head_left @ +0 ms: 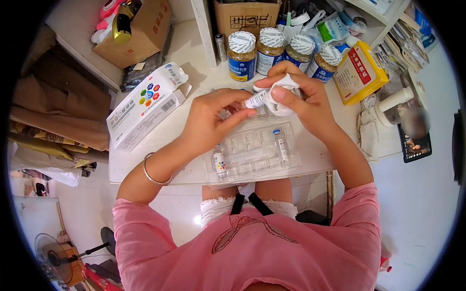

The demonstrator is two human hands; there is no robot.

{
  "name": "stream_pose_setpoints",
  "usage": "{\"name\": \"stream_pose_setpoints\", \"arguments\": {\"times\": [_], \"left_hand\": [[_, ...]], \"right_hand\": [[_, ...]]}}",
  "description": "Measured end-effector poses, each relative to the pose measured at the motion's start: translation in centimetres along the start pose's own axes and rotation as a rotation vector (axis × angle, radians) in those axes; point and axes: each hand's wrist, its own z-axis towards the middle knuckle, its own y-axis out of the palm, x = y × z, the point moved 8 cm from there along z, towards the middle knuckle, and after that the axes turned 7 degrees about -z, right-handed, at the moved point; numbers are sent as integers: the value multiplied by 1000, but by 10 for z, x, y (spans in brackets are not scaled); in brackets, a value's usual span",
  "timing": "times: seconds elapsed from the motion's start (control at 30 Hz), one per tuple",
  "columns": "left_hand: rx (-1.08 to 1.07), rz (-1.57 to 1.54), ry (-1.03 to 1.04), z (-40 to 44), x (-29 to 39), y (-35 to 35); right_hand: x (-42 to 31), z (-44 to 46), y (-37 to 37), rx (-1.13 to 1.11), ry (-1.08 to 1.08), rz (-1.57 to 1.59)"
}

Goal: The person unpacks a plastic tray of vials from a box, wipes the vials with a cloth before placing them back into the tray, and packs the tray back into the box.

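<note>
Over the desk, my left hand (213, 116) pinches one end of a small labelled glass vial (255, 101). My right hand (310, 99) is closed around a white cloth or tissue (284, 103), which wraps the vial's other end. Below my hands lies a clear plastic tray (247, 157) with moulded slots. One vial with coloured dots (220, 164) rests at its left side, and a blue-capped vial (280, 148) rests at its right. Part of another clear tray shows behind my hands, mostly hidden by them.
A white printed carton (145, 107) lies open-ended on the left of the desk (189, 173). Several lidded jars, including a front one (241, 57), line the back. A yellow box (360, 72) stands at right, near a phone (415, 143). A cardboard box (141, 36) sits back left.
</note>
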Motion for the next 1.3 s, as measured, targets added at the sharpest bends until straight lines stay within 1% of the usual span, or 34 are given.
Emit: {"name": "stream_pose_setpoints", "arguments": {"times": [0.03, 0.07, 0.13, 0.27, 0.33, 0.37, 0.4, 0.43, 0.47, 0.5, 0.53, 0.6, 0.63, 0.67, 0.73, 0.77, 0.83, 0.87, 0.93, 0.97, 1.0, 1.07, 1.1, 1.13, 1.2, 1.23, 1.3], "left_hand": [[31, -10, 19, 2, 1, -4], [31, -10, 19, 2, -1, -5], [31, -29, 55, 2, -2, -7], [18, -44, 41, 1, -5, -5], [4, -292, -137, 0, -18, 0], [3, -291, -137, 1, -16, 0], [7, -401, -228, 1, -19, 1], [12, -511, -319, -1, -24, 3], [12, -510, -319, -3, -26, 5], [-2, -499, -310, -6, -28, 8], [-16, -488, -303, -9, -29, 11], [-8, -458, -297, -10, -28, 11], [0, -429, -290, -10, -27, 11], [0, -429, -288, -11, -26, 13], [33, -385, -231, -11, -22, 13], [33, -384, -231, -11, -22, 11], [-111, -34, -146, -10, -14, 12], [-114, -34, -146, -8, -14, 13], [122, 87, 83, -4, 6, -2], [193, 160, 142, -4, 16, -8], [194, 161, 142, -1, 23, -11], [180, 398, 378, 1, 51, -8], [99, 405, 389, 0, 48, -2], [98, 404, 389, 0, 45, -2], [7, 474, 480, -3, 45, 6], [9, 475, 479, -5, 46, 3], [27, 491, 377, -4, 45, -3]], "right_hand": [[10, 0, 0, -9, 76, 151], [11, -2, -1, -9, 76, 151], [24, -8, 15, -133, 290, 622], [23, -9, 19, -183, 249, 599], [28, -8, 8, 75, 355, 601], [26, -9, 2, 280, 368, 564], [30, -10, 2, 281, 368, 565], [34, -10, 2, 282, 313, 525], [34, -10, 1, 283, 257, 484], [27, -13, 11, 168, 231, 332], [26, -14, 15, 167, 230, 332], [14, -12, 32, 0, 129, 247], [14, -9, 35, -56, 193, 382], [20, -10, 36, -57, 192, 380], [27, -11, 41, -47, 114, 264], [28, -13, 39, -46, 113, 265], [13, -12, 34, -25, 70, 200], [10, -11, 32, -22, 71, 201], [21, -9, 22, 87, 219, 434], [25, -10, 23, 66, 245, 473], [27, -11, 25, 66, 244, 473], [30, -14, 39, -48, 272, 393], [31, -16, 43, -47, 290, 434], [33, -17, 44, -46, 290, 434], [37, -18, 46, -56, 293, 473], [38, -18, 46, -59, 293, 473], [46, -22, 53, -176, 406, 428]]}}
